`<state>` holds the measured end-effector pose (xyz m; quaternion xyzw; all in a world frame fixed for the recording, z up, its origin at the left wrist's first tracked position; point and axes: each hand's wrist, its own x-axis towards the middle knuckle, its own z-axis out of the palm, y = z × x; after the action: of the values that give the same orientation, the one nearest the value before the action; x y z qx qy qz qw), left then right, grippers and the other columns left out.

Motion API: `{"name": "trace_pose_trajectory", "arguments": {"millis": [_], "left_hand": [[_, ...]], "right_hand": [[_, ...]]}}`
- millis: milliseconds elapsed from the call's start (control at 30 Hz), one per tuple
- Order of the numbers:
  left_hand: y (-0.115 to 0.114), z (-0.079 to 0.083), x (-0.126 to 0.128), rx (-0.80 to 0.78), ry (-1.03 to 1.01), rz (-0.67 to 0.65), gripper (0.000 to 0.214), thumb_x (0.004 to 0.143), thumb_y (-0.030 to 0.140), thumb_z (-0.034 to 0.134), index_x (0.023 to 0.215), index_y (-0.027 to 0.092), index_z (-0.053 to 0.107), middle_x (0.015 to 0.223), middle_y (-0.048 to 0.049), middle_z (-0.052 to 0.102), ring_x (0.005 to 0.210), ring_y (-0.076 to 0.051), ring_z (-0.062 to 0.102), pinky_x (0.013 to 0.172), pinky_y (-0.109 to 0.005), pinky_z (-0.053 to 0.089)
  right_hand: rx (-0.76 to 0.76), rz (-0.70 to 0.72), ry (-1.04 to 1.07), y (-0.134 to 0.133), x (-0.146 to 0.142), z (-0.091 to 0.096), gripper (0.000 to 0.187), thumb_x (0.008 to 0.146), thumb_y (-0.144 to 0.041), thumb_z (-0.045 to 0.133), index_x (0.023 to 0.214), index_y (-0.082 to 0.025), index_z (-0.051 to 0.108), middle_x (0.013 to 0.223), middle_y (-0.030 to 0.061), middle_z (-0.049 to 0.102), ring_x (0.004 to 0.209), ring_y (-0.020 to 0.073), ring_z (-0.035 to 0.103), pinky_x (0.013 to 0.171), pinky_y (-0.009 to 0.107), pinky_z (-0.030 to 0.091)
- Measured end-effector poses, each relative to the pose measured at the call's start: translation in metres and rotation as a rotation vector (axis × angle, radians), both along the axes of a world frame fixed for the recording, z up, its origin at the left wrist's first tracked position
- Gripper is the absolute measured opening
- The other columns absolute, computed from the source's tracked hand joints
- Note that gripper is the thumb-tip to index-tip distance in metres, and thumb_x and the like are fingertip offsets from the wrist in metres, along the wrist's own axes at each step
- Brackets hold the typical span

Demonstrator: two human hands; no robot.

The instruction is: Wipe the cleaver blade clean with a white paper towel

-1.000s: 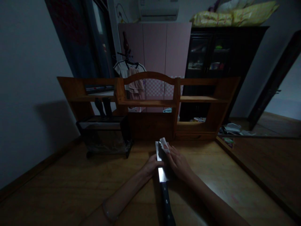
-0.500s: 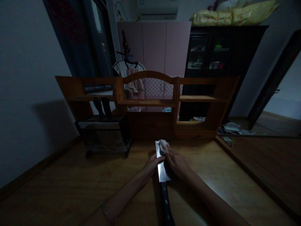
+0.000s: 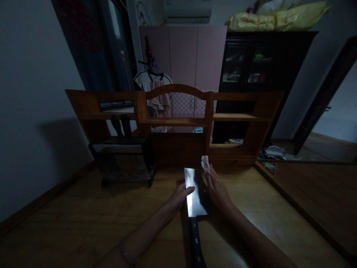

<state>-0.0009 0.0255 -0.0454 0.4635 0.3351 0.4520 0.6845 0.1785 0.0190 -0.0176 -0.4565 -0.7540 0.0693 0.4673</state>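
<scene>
A cleaver (image 3: 198,201) with a broad shiny blade and a black riveted handle points away from me above the wooden table. My left hand (image 3: 180,195) grips the blade at its left edge, thumb on the upper face and the other fingers hidden beneath. To the right of the blade, my right hand (image 3: 216,186) is closed on a folded white tissue (image 3: 205,163), which sticks up beyond the fingertips. Hand and tissue are just off the blade's far right corner. The handle runs toward the bottom edge of the view, with no hand on it.
At the left on the wooden tabletop (image 3: 134,230) stands a dark knife block (image 3: 122,160) with two black knife handles (image 3: 122,126) upright in it. Behind is a wooden shelf unit (image 3: 178,121). A raised edge (image 3: 295,208) bounds the table on the right.
My right hand has lifted the tissue off the blade and moved a little right and away from me, uncovering the blade's face. My left hand still holds the cleaver in nearly the same place.
</scene>
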Motion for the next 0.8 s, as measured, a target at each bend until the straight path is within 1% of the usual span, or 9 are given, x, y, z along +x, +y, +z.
{"name": "trace_pose_trajectory", "arguments": {"millis": [67,167,300,367,433,600,700,800], "left_hand": [[0.000,-0.001,0.000,0.010,0.028,0.012,0.033,0.071,0.030,0.070,0.095,0.008,0.067,0.088,-0.0117,0.070,0.075,-0.020,0.066,0.068,-0.028,0.049],[-0.002,0.002,0.001,0.040,0.078,0.007,0.029,0.071,0.029,0.068,0.091,0.008,0.067,0.086,-0.0100,0.070,0.073,-0.019,0.064,0.067,-0.027,0.047],[-0.005,0.009,0.002,0.127,0.121,0.020,0.030,0.070,0.029,0.069,0.093,0.010,0.068,0.094,-0.0093,0.069,0.088,-0.022,0.063,0.080,-0.030,0.047],[-0.006,0.012,0.001,0.185,0.140,0.015,0.031,0.072,0.029,0.067,0.097,0.011,0.068,0.098,-0.0093,0.069,0.095,-0.023,0.061,0.086,-0.031,0.045],[-0.007,0.013,0.001,0.211,0.156,0.000,0.032,0.075,0.030,0.065,0.100,0.011,0.068,0.099,-0.0097,0.069,0.096,-0.024,0.061,0.089,-0.032,0.044],[-0.006,0.013,0.002,0.202,0.161,-0.032,0.037,0.076,0.038,0.066,0.101,0.010,0.068,0.096,-0.0106,0.069,0.096,-0.025,0.061,0.091,-0.035,0.043],[-0.005,0.009,0.002,0.184,0.134,-0.067,0.039,0.076,0.037,0.067,0.104,0.010,0.066,0.099,-0.0104,0.068,0.097,-0.024,0.060,0.088,-0.033,0.043],[-0.004,0.006,0.001,0.131,0.138,-0.089,0.036,0.077,0.034,0.066,0.104,0.011,0.065,0.101,-0.0096,0.068,0.094,-0.023,0.062,0.083,-0.031,0.045]], "right_hand": [[0.006,0.027,0.023,-0.004,-0.002,0.006,0.044,0.104,-0.032,0.024,0.145,-0.023,0.035,0.150,0.0029,0.029,0.140,0.0212,0.018,0.115,0.048,0.022],[-0.013,0.109,-0.018,-0.013,-0.008,0.016,0.043,0.104,-0.031,0.025,0.145,-0.025,0.036,0.151,0.0018,0.025,0.140,0.0215,0.018,0.115,0.047,0.022],[-0.030,0.232,-0.131,-0.022,-0.018,0.022,0.043,0.104,-0.032,0.026,0.147,-0.025,0.032,0.151,0.0015,0.026,0.140,0.0209,0.018,0.115,0.046,0.022],[-0.026,0.270,-0.191,-0.025,-0.023,0.021,0.044,0.104,-0.030,0.026,0.147,-0.023,0.031,0.151,0.0027,0.027,0.140,0.0204,0.019,0.115,0.045,0.022],[-0.013,0.293,-0.237,-0.026,-0.026,0.019,0.044,0.104,-0.029,0.025,0.147,-0.021,0.032,0.150,0.0043,0.028,0.139,0.0201,0.020,0.115,0.044,0.023],[-0.041,0.279,-0.292,-0.024,-0.025,0.018,0.043,0.104,-0.029,0.027,0.145,-0.018,0.036,0.147,0.0050,0.034,0.138,0.0185,0.025,0.115,0.042,0.025],[-0.057,0.233,-0.307,-0.021,-0.020,0.017,0.043,0.104,-0.031,0.026,0.142,-0.016,0.040,0.146,0.0067,0.037,0.137,0.0183,0.026,0.114,0.041,0.026],[-0.077,0.152,-0.327,-0.017,-0.017,0.012,0.044,0.104,-0.033,0.026,0.136,-0.013,0.048,0.143,0.0097,0.041,0.136,0.0211,0.030,0.113,0.042,0.029]]}}
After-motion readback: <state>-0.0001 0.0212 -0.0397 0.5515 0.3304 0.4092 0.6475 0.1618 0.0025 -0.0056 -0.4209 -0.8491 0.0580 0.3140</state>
